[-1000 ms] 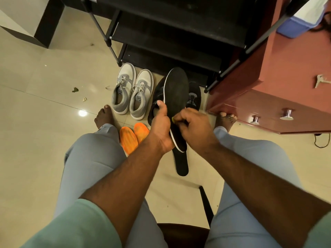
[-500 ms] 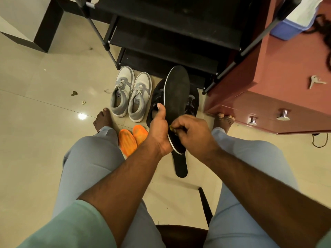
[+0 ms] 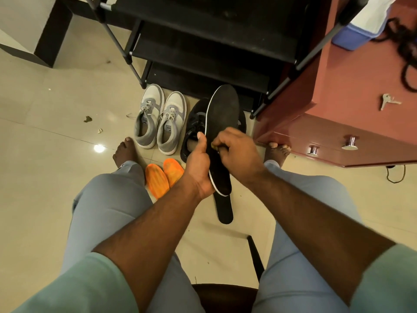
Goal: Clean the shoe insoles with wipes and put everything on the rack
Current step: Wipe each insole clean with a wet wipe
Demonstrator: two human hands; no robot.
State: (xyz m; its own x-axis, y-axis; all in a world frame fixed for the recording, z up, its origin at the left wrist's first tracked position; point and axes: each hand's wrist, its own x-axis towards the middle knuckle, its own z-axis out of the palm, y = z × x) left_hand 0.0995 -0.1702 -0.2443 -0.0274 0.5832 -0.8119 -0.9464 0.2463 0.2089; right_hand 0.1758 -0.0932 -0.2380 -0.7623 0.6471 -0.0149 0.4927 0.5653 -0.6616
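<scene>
Left hand (image 3: pixel 198 168) grips a black insole (image 3: pixel 222 123) by its edge, thumb up. Right hand (image 3: pixel 237 150), fingers curled, pinches a small yellowish piece against it. Second insole (image 3: pixel 224 208) lies on floor below. Rack (image 3: pixel 203 53) stands beyond.

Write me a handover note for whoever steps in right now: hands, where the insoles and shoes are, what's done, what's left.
Left hand grips the black insole at its lower edge, holding it upright over the floor.
Right hand pinches something small and yellowish against the insole's face; too little of it shows to say whether it is a wipe.
Second black insole lies on the floor under the held one.
Two orange insoles lie on the floor by the left knee.
Grey sneakers and black shoes stand in front of the rack.
Done: insoles out of the shoes.
Left: finish wiping, then move everything onto the rack; nothing shows on its visible shelves.
</scene>
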